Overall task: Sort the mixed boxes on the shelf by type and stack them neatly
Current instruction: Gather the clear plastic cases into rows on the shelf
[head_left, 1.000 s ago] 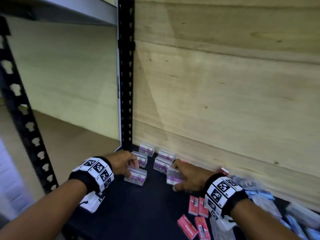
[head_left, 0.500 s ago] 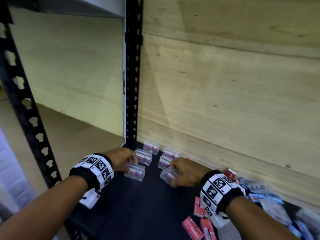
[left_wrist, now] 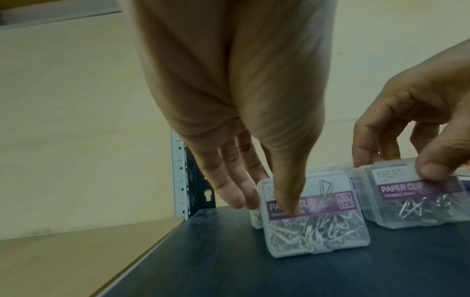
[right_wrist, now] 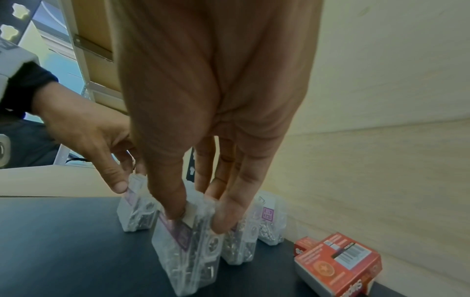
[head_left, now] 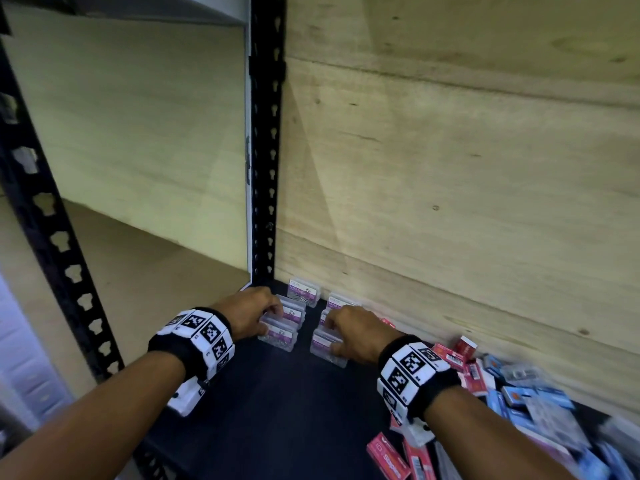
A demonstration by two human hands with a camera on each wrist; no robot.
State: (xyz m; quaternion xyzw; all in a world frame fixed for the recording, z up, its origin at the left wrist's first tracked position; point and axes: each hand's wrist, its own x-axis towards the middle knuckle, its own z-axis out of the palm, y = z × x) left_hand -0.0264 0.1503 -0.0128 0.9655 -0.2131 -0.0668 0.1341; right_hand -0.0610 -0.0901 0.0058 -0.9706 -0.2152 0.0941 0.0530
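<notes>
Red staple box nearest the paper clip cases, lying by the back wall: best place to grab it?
Come from above and pinch the red staple box across its two long side faces. It lies flat on the black shelf, broad label face up, with the plywood wall close behind, so a rear or low approach looks cramped.

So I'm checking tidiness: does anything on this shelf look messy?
Yes. Red boxes and blue boxes lie jumbled at the right of the shelf, unsorted. The clear paper clip boxes stand in rows.
</notes>
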